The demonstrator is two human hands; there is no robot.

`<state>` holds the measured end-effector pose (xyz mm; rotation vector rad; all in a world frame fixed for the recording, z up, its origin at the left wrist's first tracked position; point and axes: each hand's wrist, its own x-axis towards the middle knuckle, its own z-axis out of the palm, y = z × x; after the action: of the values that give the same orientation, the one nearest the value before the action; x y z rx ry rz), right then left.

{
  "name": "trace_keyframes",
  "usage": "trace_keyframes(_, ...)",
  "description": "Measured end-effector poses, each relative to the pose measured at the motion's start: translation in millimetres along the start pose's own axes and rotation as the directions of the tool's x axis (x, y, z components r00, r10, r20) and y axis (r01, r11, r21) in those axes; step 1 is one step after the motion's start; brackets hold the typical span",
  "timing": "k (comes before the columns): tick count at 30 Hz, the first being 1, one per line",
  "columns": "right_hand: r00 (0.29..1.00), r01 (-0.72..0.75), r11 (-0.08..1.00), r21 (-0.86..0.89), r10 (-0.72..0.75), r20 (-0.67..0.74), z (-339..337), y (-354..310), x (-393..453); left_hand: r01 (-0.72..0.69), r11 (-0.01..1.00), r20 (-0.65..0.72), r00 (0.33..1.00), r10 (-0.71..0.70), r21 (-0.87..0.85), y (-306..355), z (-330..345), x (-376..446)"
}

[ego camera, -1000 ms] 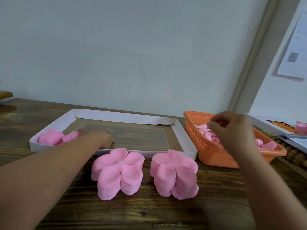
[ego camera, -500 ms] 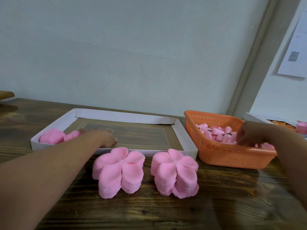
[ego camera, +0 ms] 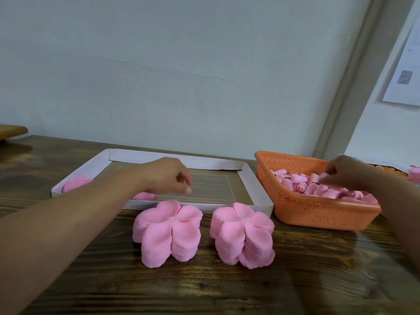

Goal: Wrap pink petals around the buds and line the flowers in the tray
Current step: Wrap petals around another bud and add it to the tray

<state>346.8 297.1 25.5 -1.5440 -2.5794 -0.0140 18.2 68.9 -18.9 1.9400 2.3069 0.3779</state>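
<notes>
Left hand (ego camera: 169, 178) hovered over white cardboard tray (ego camera: 247, 180), fingers loosely curled, empty. Right hand (ego camera: 347, 172) reached into orange plastic basket (ego camera: 318, 212) right of tray, fingertips among rolled pink buds (ego camera: 302, 185); grip unclear.

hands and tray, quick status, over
Left hand above tray, loosely curled, holding nothing. Right hand in orange basket, reaching among buds. Nothing blocking.

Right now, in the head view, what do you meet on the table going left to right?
White tray with finished flowers → left petal stack → right petal stack → orange basket of buds, right hand reaching into it. The left hand hovers over the tray.
</notes>
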Motion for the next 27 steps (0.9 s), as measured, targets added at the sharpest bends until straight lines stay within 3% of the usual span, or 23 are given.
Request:
trace_keyframes(3,0.985,0.043,0.996,0.08,-0.029,-0.169,5.4,-1.2,-0.3,-0.058,0.998,0.206,0.977,0.056,0.006,12.1,4.0,-14.4)
trace_keyframes(6,0.972,0.058,0.989,0.133,-0.026,-0.233,9.0,-5.8,-3.9,-0.131,0.99,0.223,0.968,0.117,0.048,18.7,13.6,-19.0)
trace_keyframes(17,0.945,0.066,0.986,0.154,-0.012,-0.326,7.5,-12.9,-24.2,-0.189,0.981,-0.066,0.979,0.192,0.041,19.0,25.8,-27.8)
trace_keyframes(22,0.918,0.105,0.977,0.186,-0.023,-0.397,9.5,-14.6,-26.8,-0.166,0.984,-0.143,0.978,0.154,-0.071,18.5,17.9,-33.6)
trace_keyframes(25,0.91,0.19,0.922,0.338,-0.035,-0.414,11.6,-18.7,-25.4,-0.147,0.973,-0.219,0.97,0.106,-0.18,18.0,8.5,-36.8)
trace_keyframes(27,0.905,0.267,0.806,0.528,-0.021,-0.426,11.5,-24.7,-27.6,-0.14,0.963,-0.272,0.96,0.075,-0.23,19.0,5.1,-36.7)
